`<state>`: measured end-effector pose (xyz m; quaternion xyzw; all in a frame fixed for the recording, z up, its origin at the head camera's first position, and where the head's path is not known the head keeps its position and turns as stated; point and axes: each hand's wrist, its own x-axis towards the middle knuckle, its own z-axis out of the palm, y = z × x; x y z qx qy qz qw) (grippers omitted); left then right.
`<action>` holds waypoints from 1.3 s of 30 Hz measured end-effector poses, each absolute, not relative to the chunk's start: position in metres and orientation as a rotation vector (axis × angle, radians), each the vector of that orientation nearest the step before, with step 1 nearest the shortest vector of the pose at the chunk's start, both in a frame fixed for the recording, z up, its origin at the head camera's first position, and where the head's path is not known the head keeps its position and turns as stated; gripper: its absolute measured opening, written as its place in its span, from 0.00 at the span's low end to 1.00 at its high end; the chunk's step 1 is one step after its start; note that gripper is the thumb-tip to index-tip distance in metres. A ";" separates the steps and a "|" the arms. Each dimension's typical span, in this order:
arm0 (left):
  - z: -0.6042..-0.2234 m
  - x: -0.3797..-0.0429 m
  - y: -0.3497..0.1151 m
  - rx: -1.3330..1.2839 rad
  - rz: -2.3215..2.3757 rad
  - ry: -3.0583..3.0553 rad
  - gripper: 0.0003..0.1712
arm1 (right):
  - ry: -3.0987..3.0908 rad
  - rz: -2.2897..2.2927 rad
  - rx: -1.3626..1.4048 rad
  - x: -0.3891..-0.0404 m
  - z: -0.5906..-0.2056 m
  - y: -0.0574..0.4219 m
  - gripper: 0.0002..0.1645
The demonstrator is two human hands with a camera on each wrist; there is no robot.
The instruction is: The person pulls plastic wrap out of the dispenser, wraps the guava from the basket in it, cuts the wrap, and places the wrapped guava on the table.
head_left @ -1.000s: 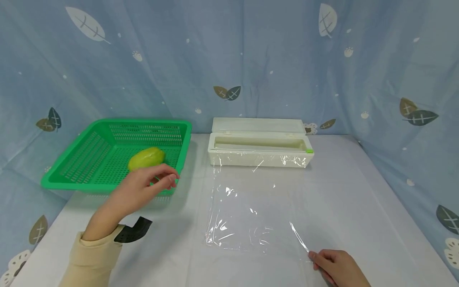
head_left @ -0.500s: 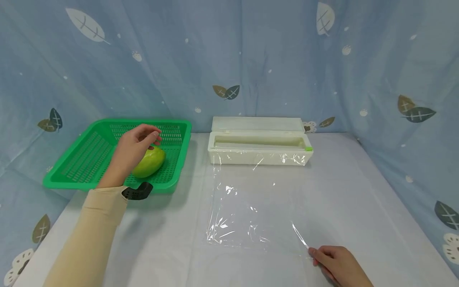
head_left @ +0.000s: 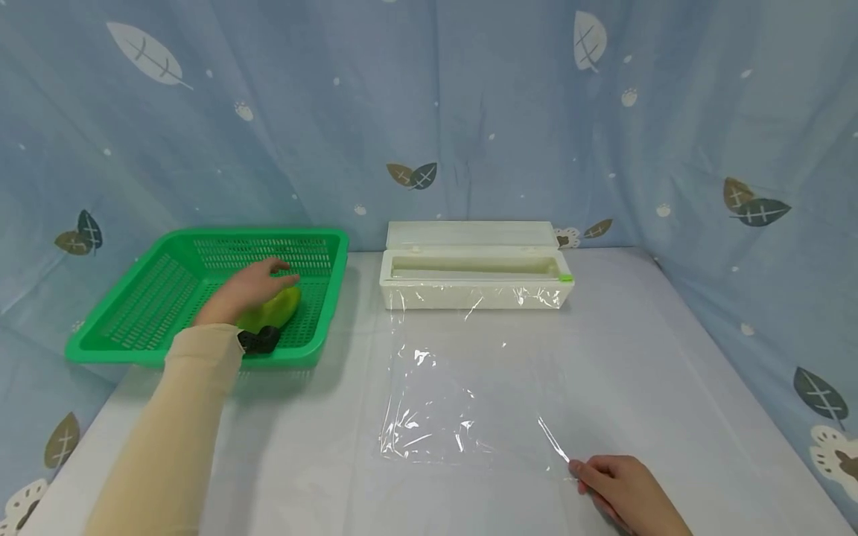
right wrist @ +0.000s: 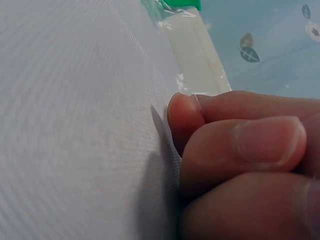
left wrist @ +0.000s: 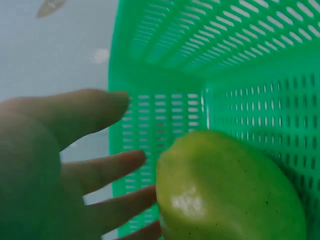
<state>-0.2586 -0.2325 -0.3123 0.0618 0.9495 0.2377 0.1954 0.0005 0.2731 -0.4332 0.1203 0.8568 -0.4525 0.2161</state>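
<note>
A green mango (head_left: 287,301) lies in the green plastic basket (head_left: 298,356) on the left. Reaching into the basket, my left hand (head_left: 251,286) is over the mango and partly covers it in the head view. The left wrist view has the thumb and fingers (left wrist: 105,172) spread, with fingertips right at the mango (left wrist: 225,185); whether they touch is unclear. My right hand (head_left: 626,487) pinches the near right corner of a clear plastic wrap sheet (head_left: 456,380). That sheet runs from the white wrap dispenser (head_left: 476,298) toward me over the table.
The dispenser's lid (head_left: 469,234) stands raised at the back, and a small green slider (head_left: 566,278) sits at its front right end. A white cloth (head_left: 288,469) covers the table. Behind it hangs a blue curtain (head_left: 509,97) with leaf prints.
My left hand has moved from the basket's near right rim up over it, then down to the mango. The right hand keeps its pinch on the wrap. The head view has shifted slightly.
</note>
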 end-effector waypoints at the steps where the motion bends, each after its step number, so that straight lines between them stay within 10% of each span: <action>1: -0.313 -0.258 -0.233 0.170 0.651 2.635 0.46 | 2.378 -1.248 0.333 0.000 -0.433 0.273 0.27; 28: -0.330 -0.261 -0.239 -0.108 0.504 2.502 0.62 | 2.398 -1.219 0.291 0.001 -0.433 0.272 0.26; 39: -0.332 -0.265 -0.242 -0.016 0.780 2.606 0.53 | 2.410 -1.205 0.296 -0.001 -0.430 0.270 0.26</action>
